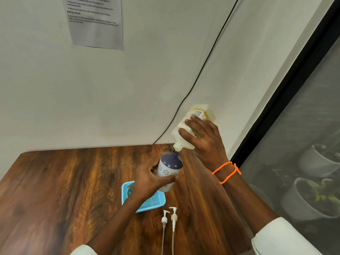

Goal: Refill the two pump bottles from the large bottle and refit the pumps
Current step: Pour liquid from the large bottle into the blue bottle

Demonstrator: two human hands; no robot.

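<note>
Nearest, 2 white pumps (169,217) lie loose on the wooden table (55,190). Left hand (149,178) grips the navy-shouldered white pump bottle (170,168); right hand (204,138) clasps the upturned cream large bottle (185,129), spout at its mouth. Pouring step; next, steady tilt.

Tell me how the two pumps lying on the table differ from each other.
The left pump has a white collar, while the right pump has a cream, tan-tinted collar. The right pump's head lies a little farther from the person than the left pump's head. Both lie flat on the wooden table, side by side just in front of the blue tray, spouts pointing right, clear dip tubes trailing toward the person, and neither is fitted to a bottle.
</note>
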